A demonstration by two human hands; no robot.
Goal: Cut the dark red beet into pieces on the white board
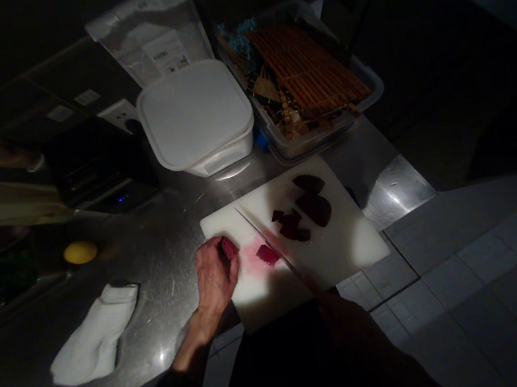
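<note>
At the left edge of the white cutting board (266, 303), my left hand (213, 272) is closed around a dark red piece of beetroot (228, 248). My right hand (339, 311), in deep shadow, grips a long knife (265, 238) whose blade slants up and left over the board. Just left of the blade lies a cut beetroot chunk (268, 255) on a pink juice stain. To the right of the knife are several small beetroot pieces (293, 226) and larger dark beetroot pieces (316, 208).
Behind the board stand a white lidded tub (197, 115) and a clear bin (327, 133) holding a slatted wooden mat (308, 71). A white cloth (98, 340) and a yellow lemon-like fruit (80, 252) lie on the metal counter (161, 261) at left. Another person's blurred hand (2, 154) shows far left.
</note>
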